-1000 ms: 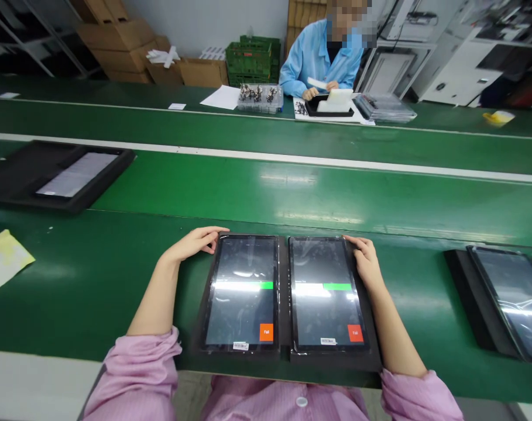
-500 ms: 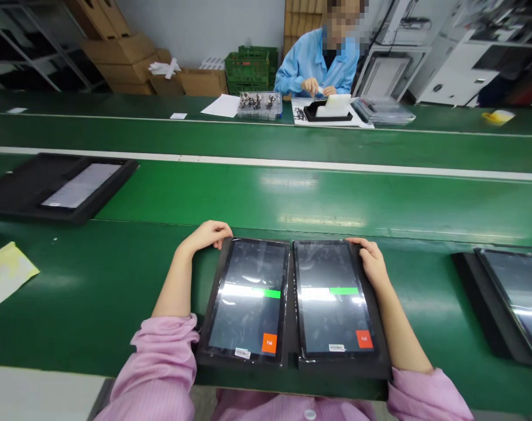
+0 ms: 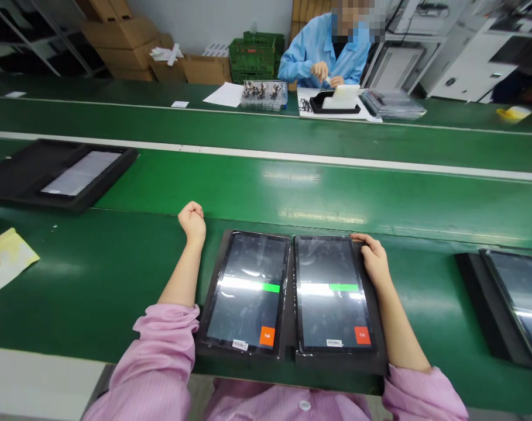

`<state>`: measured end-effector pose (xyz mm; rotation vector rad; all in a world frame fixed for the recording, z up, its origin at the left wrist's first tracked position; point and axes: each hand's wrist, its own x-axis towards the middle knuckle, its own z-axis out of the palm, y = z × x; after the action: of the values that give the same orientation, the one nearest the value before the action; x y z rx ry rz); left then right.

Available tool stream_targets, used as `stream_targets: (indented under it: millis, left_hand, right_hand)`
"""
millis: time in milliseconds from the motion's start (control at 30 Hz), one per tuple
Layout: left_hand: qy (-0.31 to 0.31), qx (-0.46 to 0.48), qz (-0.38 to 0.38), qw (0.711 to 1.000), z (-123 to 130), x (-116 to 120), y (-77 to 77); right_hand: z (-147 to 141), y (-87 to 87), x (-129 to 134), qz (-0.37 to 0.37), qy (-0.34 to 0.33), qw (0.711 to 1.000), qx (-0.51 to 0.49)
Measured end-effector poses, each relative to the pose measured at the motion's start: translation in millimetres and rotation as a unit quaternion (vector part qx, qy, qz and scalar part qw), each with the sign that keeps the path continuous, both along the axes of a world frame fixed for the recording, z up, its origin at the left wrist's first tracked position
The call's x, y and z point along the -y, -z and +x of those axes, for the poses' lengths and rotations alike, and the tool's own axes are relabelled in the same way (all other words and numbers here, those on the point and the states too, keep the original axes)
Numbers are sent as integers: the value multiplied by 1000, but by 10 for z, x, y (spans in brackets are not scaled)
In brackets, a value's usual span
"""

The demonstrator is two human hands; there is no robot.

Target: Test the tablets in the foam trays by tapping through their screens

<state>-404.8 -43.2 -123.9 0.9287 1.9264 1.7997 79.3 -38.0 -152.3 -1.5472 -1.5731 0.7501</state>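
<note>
Two tablets lie side by side on black trays in front of me, the left tablet (image 3: pixel 248 292) and the right tablet (image 3: pixel 333 295). Both screens are lit, with a green bar and an orange-red "Fail" box. My left hand (image 3: pixel 192 223) is curled into a fist above the green bench, apart from the left tablet's upper corner; nothing shows in it. At the right tablet's upper right corner, my right hand (image 3: pixel 373 257) grips the edge, its fingers bent over the far side and partly hidden.
Another tablet (image 3: pixel 518 292) on a black tray lies at right. A black tray (image 3: pixel 20 169) with a device sits far left, above a yellow-white sheet (image 3: pixel 11 257). Across the green bench (image 3: pixel 230 187) a co-worker in blue (image 3: pixel 307 49) handles small parts beside a clear parts box (image 3: pixel 266 96).
My left hand has left the left tablet's upper corner, moving up and left, and its fingers have curled in. My right hand stays at the right tablet's corner.
</note>
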Motion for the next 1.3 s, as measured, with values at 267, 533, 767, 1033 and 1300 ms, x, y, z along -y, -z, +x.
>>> stream_targets:
  millis: [267, 533, 767, 1033, 1300]
  left_hand:
    - [87, 5, 3, 996, 48, -8, -12]
    - [442, -126, -158, 874, 170, 97, -422]
    - [637, -312, -217, 670, 15, 289, -588]
    - [616, -299, -210, 698, -13, 362, -491]
    - [608, -286, -213, 709, -58, 365, -486]
  right_hand:
    - [6, 11, 7, 4, -4, 1000, 14]
    - [26, 79, -14, 35, -8, 999, 33]
    - [26, 88, -12, 39, -16, 998, 38]
    - [8, 65, 1, 38, -12, 999, 28]
    - [-61, 7, 64, 59, -6, 995, 84]
